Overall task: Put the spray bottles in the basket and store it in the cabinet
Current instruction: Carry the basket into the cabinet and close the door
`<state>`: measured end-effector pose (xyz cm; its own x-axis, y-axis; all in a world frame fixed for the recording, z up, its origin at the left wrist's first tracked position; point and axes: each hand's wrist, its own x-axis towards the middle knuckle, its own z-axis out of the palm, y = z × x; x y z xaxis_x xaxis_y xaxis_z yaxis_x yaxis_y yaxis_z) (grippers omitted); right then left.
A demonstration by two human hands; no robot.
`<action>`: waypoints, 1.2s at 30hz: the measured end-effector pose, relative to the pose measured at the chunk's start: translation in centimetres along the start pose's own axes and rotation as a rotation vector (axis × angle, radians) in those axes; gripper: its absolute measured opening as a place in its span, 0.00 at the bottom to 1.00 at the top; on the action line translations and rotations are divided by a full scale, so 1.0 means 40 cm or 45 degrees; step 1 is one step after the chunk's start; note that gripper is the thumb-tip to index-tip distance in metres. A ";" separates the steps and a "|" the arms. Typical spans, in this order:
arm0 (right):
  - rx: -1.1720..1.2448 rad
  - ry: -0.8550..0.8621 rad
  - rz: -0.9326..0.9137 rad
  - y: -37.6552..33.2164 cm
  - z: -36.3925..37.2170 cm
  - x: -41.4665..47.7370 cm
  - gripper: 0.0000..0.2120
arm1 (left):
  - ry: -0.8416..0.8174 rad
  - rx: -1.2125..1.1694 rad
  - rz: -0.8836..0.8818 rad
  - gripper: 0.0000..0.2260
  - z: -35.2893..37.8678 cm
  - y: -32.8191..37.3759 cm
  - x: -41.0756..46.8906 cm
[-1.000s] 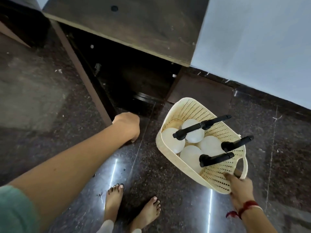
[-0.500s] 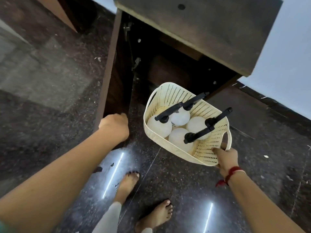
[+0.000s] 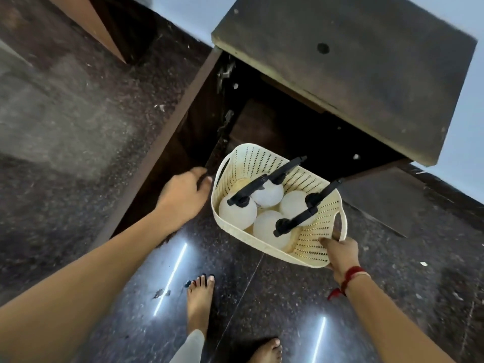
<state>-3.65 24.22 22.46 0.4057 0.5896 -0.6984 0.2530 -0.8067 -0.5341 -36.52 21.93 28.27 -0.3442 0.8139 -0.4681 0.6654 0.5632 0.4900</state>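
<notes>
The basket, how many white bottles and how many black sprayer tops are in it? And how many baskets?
White spray bottles: 4
Black sprayer tops: 4
Cream basket: 1
Total: 9 things, counting tops apart from bottles.

A dark, polished speckled stone floor (image 3: 78,153) was seen, with two bright light streaks (image 3: 170,279) reflected in it. A pale blue wall (image 3: 471,121) was seen behind a worn dark wooden top (image 3: 353,74).

dim, slightly blurred, perhaps wide-angle-warped
</notes>
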 end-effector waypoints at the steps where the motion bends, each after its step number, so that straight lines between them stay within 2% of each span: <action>1: -0.001 0.000 0.006 -0.011 0.009 0.008 0.12 | -0.046 -0.163 -0.059 0.18 -0.001 0.011 0.035; 3: -0.014 0.005 0.010 -0.024 0.025 0.032 0.10 | -0.205 -0.422 -0.148 0.16 0.016 0.030 0.097; 5: -0.003 0.012 0.015 -0.033 0.044 0.059 0.10 | -0.286 -0.493 -0.132 0.10 0.049 0.035 0.145; 7: 0.029 0.020 0.016 -0.039 0.062 0.081 0.10 | -0.244 -0.440 -0.094 0.09 0.074 0.027 0.176; 14: 0.090 0.026 0.006 -0.050 0.117 0.173 0.12 | -0.097 -0.160 0.060 0.16 0.136 0.017 0.271; 18: 0.127 0.021 -0.006 -0.065 0.139 0.227 0.13 | -0.059 -0.072 0.072 0.16 0.163 0.028 0.314; 23: 0.137 0.022 -0.056 -0.127 0.185 0.315 0.14 | 0.037 -0.063 0.144 0.17 0.176 0.057 0.416; 28: 0.079 0.095 -0.100 -0.209 0.237 0.414 0.06 | 0.101 -0.044 0.150 0.15 0.183 0.099 0.529; 33: 0.154 0.052 -0.128 -0.260 0.281 0.487 0.04 | 0.141 -0.019 0.172 0.14 0.203 0.108 0.621; 36: 0.134 0.059 -0.130 -0.271 0.299 0.526 0.06 | 0.135 -0.044 0.153 0.15 0.229 0.097 0.670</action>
<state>-8.37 45.83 7.87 0.4231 0.6641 -0.6164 0.2023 -0.7324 -0.6502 -37.09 44.61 10.89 -0.3324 0.8852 -0.3253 0.6837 0.4638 0.5635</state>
